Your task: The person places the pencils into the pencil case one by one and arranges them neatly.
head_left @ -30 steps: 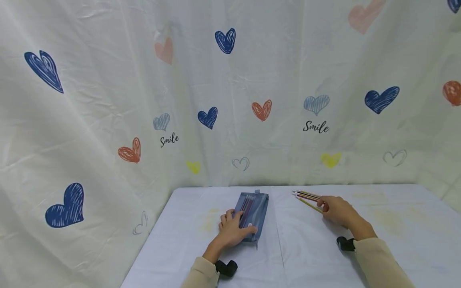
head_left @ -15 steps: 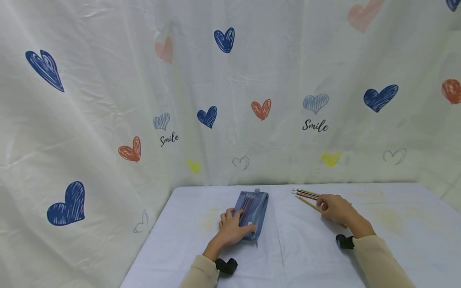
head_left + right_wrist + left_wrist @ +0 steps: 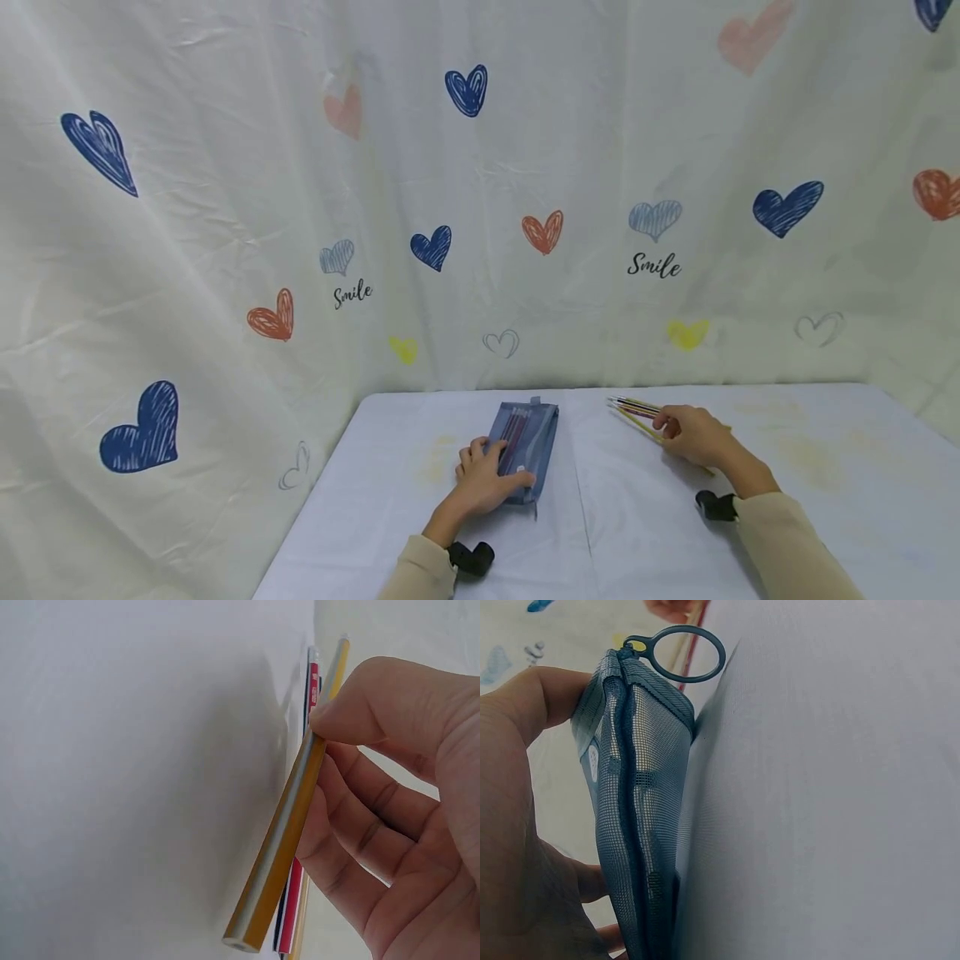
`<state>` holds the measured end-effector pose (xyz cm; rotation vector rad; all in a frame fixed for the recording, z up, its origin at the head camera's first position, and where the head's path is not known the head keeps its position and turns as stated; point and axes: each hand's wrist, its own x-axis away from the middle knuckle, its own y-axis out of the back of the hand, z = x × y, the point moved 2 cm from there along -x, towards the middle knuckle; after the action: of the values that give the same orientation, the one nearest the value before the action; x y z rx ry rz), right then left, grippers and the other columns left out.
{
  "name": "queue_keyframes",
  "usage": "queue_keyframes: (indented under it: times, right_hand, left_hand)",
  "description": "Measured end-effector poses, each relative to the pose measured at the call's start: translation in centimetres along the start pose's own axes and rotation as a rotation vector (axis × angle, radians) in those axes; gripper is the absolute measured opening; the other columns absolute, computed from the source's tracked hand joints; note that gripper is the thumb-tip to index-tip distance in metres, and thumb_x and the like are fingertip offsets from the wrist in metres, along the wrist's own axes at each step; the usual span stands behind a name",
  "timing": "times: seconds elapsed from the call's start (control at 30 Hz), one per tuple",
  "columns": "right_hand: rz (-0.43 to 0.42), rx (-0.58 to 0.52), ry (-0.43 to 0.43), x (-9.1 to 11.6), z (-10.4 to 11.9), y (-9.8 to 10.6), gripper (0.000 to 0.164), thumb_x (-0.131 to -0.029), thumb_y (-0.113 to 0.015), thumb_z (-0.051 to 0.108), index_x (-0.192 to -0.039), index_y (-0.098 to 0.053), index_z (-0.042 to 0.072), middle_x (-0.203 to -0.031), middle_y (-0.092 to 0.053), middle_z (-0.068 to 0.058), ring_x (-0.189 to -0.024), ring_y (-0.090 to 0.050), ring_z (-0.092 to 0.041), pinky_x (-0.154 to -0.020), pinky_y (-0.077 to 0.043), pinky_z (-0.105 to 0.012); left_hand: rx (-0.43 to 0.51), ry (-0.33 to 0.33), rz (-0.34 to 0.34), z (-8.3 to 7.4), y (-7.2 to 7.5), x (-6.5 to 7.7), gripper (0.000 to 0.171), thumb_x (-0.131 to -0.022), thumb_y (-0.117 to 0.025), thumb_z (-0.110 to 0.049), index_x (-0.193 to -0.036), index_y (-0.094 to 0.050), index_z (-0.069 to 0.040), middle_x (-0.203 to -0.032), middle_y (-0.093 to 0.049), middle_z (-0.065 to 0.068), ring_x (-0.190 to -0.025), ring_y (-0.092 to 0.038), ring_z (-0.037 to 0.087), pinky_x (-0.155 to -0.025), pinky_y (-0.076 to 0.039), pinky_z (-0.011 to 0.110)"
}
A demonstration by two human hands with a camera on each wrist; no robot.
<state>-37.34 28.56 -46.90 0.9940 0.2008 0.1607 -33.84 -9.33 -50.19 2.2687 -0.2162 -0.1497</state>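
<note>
A blue mesh pencil case (image 3: 537,446) lies on the white cloth, with several dark pencils (image 3: 513,427) showing through or on its top. My left hand (image 3: 478,479) rests on its near left part, fingers spread and thumb across the near end. In the left wrist view the zipper (image 3: 626,765) runs along the side, with a ring pull (image 3: 688,654) at one end. My right hand (image 3: 693,433) pinches a yellow pencil with a pale stripe (image 3: 279,847) between thumb and fingers. Beside and beneath it lie other pencils, including a red one (image 3: 291,915).
The table (image 3: 540,550) is covered with a white cloth. Behind it hangs a white curtain (image 3: 585,317) printed with hearts and "Smile". A black wrist camera (image 3: 471,558) sits at the left wrist, another camera (image 3: 716,506) at the right.
The right hand has shifted slightly left along the pencils, and more of the yellow pencil's near end shows behind it. The left hand and the pencil case have kept their place.
</note>
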Motion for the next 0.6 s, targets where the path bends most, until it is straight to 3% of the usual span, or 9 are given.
queue_keyframes:
  times: [0.37, 0.6]
  right_hand:
    - [-0.017, -0.059, 0.024, -0.01, 0.52, 0.13, 0.022, -0.080, -0.072, 0.001, -0.101, -0.067, 0.002, -0.081, -0.060, -0.002, -0.075, -0.052, -0.016, -0.062, -0.042, -0.027]
    - [-0.004, -0.102, -0.026, -0.55, 0.89, -0.12, 0.023, -0.083, -0.073, 0.003, -0.105, -0.068, 0.002, -0.087, -0.064, -0.005, -0.079, -0.056, -0.018, -0.065, -0.047, -0.030]
  left_hand:
    - [0.011, -0.003, -0.001, -0.18, -0.02, -0.09, 0.091, -0.085, -0.069, -0.062, -0.155, -0.043, -0.011, -0.159, -0.027, 0.019, -0.139, -0.026, 0.040, -0.109, -0.024, 0.066]
    - [0.002, -0.003, 0.000, -0.21, 0.09, -0.11, 0.092, -0.084, -0.068, -0.063, -0.155, -0.043, -0.009, -0.159, -0.027, 0.020, -0.139, -0.026, 0.040, -0.110, -0.023, 0.067]
